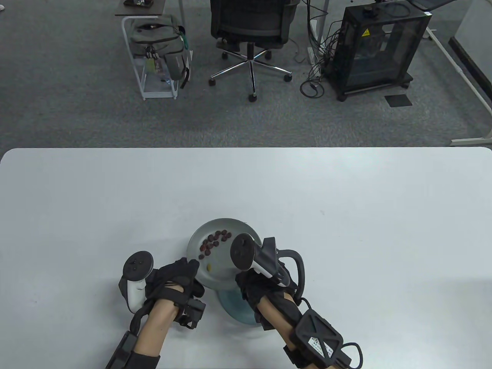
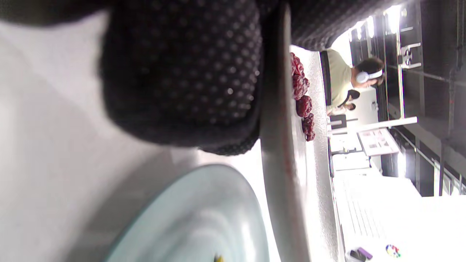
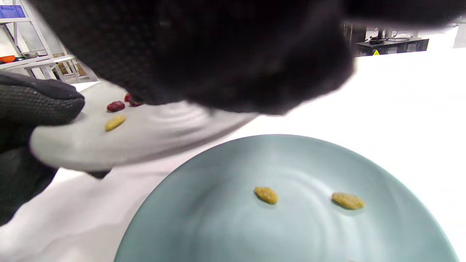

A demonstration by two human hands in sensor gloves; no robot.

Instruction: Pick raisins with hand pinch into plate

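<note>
My left hand [image 1: 192, 271] grips the near left rim of a grey plate [image 1: 215, 223] and holds it tilted above the table. The plate carries several dark red pieces [image 1: 213, 242] and one yellow raisin [image 1: 208, 266]. A blue plate [image 1: 238, 313] lies on the table under it, with two yellow raisins [image 3: 266, 194] [image 3: 347, 201] on it. My right hand [image 1: 248, 282] hovers at the grey plate's near right edge, above the blue plate. Its fingertips are hidden under the tracker, and in the right wrist view the glove [image 3: 218, 54] is a dark blur.
The white table [image 1: 346, 230] stretches far and to both sides of the plates. Beyond its far edge stand an office chair [image 1: 250, 23], a white rack with a bag [image 1: 157, 50] and a black cabinet [image 1: 378, 46] on grey carpet.
</note>
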